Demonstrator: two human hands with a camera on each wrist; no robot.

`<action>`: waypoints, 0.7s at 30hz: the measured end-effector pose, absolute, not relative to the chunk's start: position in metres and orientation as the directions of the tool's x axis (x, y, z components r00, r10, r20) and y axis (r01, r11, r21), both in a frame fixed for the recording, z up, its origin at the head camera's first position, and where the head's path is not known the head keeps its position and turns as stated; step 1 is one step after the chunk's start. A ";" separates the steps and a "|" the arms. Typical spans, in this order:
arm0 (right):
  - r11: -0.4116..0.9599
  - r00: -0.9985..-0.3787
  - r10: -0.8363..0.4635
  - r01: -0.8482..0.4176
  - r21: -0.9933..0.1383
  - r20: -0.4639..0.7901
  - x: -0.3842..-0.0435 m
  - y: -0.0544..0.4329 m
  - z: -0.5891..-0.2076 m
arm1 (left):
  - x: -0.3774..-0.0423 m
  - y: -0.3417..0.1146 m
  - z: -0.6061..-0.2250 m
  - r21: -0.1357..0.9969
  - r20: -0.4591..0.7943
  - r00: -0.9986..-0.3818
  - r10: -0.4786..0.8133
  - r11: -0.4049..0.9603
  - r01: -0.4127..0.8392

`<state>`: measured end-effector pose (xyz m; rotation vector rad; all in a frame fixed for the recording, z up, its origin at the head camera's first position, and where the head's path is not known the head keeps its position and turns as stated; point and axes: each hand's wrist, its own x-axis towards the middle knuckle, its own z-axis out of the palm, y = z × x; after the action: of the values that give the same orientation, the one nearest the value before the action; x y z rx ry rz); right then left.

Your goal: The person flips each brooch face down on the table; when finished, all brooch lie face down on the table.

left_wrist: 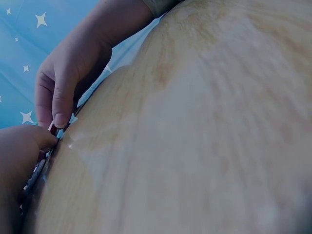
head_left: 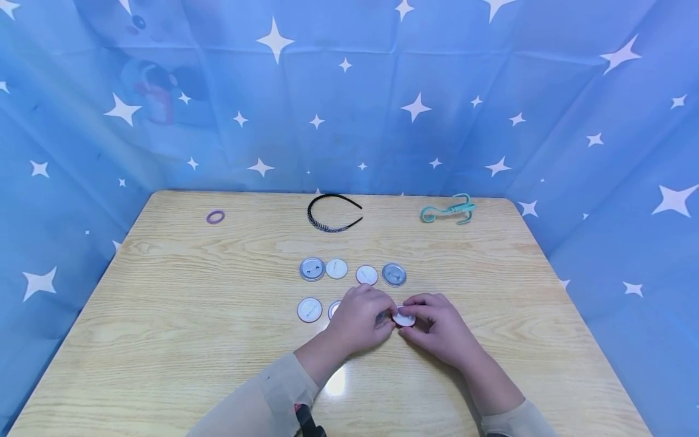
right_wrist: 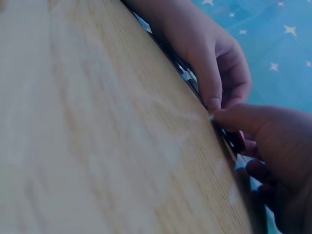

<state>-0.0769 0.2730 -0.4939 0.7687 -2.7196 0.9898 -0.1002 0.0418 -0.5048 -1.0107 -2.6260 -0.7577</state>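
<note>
My right hand (head_left: 437, 328) pinches a white-backed, red-rimmed pin badge (head_left: 405, 319) between thumb and fingers, low over the table. At the badge's left edge, my left hand (head_left: 363, 318) has its thumb and fingertips on it too. In the right wrist view, the badge's dark red rim (right_wrist: 237, 141) shows under the right thumb. Another badge (head_left: 334, 308) is partly hidden behind the left hand. Behind the hands lie a white badge (head_left: 367, 275) and a silver badge (head_left: 394, 275), pin backs up.
Further left lie a silver badge (head_left: 312, 269) and white badges (head_left: 337, 268), (head_left: 309, 310). Along the back of the wooden table (head_left: 180, 340) are a purple ring (head_left: 215, 216), a black headband (head_left: 326, 228) and a teal claw-shaped clip (head_left: 450, 209). A starry blue curtain (head_left: 371, 91) surrounds the table.
</note>
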 end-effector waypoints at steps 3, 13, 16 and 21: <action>0.653 -0.844 -0.436 -0.536 -0.536 0.313 -0.077 0.272 -0.492 | -0.099 0.041 -0.505 0.361 0.402 -0.716 0.570 0.620 0.697; 0.652 -0.828 -0.459 -0.560 -0.511 0.322 -0.083 0.269 -0.493 | -0.097 0.037 -0.505 0.240 0.464 -0.660 0.591 0.634 0.736; 0.660 -0.853 -0.436 -0.519 -0.543 0.287 -0.083 0.270 -0.496 | -0.090 0.038 -0.502 0.224 0.458 -0.641 0.615 0.618 0.753; 0.655 -0.886 -0.376 -0.462 -0.598 0.273 -0.087 0.277 -0.495 | -0.078 0.025 -0.476 0.233 0.369 -0.607 0.704 0.562 0.793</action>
<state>-0.0872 0.2770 -0.4950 0.6976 -2.7426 1.0441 -0.0779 0.0246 -0.4763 -1.2500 -2.5631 -0.5570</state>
